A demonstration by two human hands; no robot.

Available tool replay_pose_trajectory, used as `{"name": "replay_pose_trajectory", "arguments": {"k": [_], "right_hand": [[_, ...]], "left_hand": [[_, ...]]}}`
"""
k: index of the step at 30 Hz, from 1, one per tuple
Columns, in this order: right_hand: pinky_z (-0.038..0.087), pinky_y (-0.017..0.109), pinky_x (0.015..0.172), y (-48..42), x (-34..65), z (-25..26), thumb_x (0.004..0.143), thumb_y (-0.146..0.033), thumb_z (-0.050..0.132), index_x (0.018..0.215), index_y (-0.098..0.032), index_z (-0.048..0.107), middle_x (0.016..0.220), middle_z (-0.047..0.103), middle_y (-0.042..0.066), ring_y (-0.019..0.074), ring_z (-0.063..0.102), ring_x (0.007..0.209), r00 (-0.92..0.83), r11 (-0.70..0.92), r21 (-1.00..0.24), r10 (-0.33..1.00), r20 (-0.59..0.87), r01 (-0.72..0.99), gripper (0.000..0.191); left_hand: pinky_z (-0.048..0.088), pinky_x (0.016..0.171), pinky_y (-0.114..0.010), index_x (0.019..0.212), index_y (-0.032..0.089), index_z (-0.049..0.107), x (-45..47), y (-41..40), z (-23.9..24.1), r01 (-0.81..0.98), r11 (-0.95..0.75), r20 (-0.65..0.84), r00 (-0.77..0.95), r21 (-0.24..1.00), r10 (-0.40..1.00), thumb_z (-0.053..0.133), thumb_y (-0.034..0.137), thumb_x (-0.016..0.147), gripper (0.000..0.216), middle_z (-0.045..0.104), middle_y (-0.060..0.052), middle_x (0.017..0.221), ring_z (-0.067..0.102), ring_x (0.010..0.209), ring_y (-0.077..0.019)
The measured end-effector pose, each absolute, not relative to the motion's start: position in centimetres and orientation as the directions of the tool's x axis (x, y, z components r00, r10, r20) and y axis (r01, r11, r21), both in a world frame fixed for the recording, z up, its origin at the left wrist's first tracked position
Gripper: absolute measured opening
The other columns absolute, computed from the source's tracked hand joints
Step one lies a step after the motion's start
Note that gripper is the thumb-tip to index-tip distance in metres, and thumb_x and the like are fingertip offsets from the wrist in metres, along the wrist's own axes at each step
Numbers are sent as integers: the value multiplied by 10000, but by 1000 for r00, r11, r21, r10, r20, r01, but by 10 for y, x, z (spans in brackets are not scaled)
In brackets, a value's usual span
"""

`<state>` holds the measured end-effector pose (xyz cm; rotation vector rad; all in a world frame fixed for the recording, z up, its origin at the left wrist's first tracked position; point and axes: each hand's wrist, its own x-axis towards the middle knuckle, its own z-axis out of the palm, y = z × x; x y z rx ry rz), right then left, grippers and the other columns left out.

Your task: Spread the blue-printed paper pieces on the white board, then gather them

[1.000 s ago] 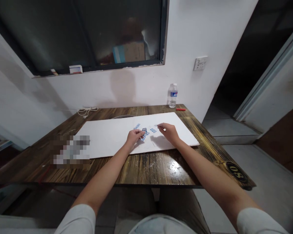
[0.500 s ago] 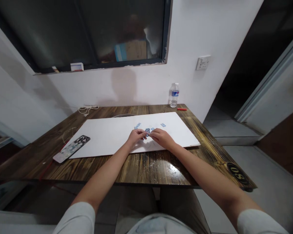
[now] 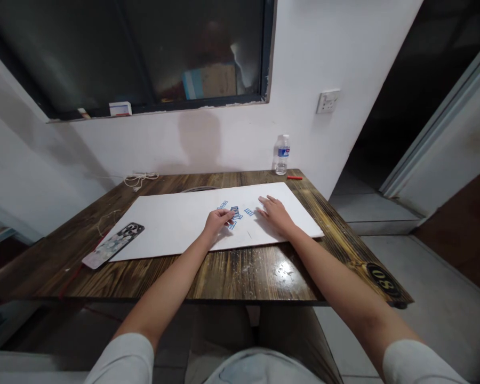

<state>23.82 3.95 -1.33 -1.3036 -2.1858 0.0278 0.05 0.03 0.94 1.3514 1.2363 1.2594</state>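
My left hand (image 3: 218,223) is closed in a pinch over the white board, its fingertips on a small cluster of dark blue slatted pieces (image 3: 234,211) that look like tiny ladders. My right hand (image 3: 278,214) reaches over the right part of the board with its fingers apart. At its fingertips lies a bit of blue, mostly hidden by the fingers. Between the hands a loose blue ladder-like piece (image 3: 249,212) lies flat. Another blue piece (image 3: 223,205) rests beyond my left hand, and one more (image 3: 232,225) lies just beside its fingers.
The white board (image 3: 164,229) lies on a dark wooden table (image 3: 240,277). A phone (image 3: 114,245) overlaps its left edge. At the back are a white cord (image 3: 138,180), a water bottle (image 3: 282,156) and a red stick-like object (image 3: 295,177). A number plate (image 3: 384,280) sits at the right front corner.
My right hand has moved away from my left hand to the right, and its fingers have spread. My left hand stays at the blue cluster. The view has shifted slightly.
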Motion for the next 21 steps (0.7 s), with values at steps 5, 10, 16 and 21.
{"name": "replay_pose_trajectory", "arguments": {"k": [5,10,16,21], "right_hand": [[296,525,1088,50,259,-21,972,-330,432,1414,-143,440,1401,534,167,327,387,1366,-383,445,-268,888,253,855,481],[397,358,943,43,261,-7,973,-309,412,1289,-148,571,1208,659,154,271,564,1158,-419,460,-218,883,211,861,389],[409,311,786,36,260,5,935,-284,464,1083,-184,699,1017,717,125,252,627,944,-362,415,-226,901,240,881,296],[410,303,820,42,262,-1,900,-214,489,1050,-194,713,1055,705,102,233,606,979,-389,458,-246,877,281,854,271]], "left_hand": [[420,527,-250,709,139,712,0,1,8,69,-105,107,-17,992,994,817,519,563,421,631,-34,560,565,534,-133],[423,534,-247,710,141,715,0,0,8,93,-109,110,-7,990,994,807,520,579,411,631,-30,558,562,533,-128],[418,530,-246,698,143,703,-1,1,9,80,-113,116,-33,990,993,815,527,552,426,628,-23,549,553,520,-125],[417,535,-249,703,145,707,-3,2,8,82,-111,115,-43,990,992,815,528,552,425,634,-31,553,559,528,-131]]}}
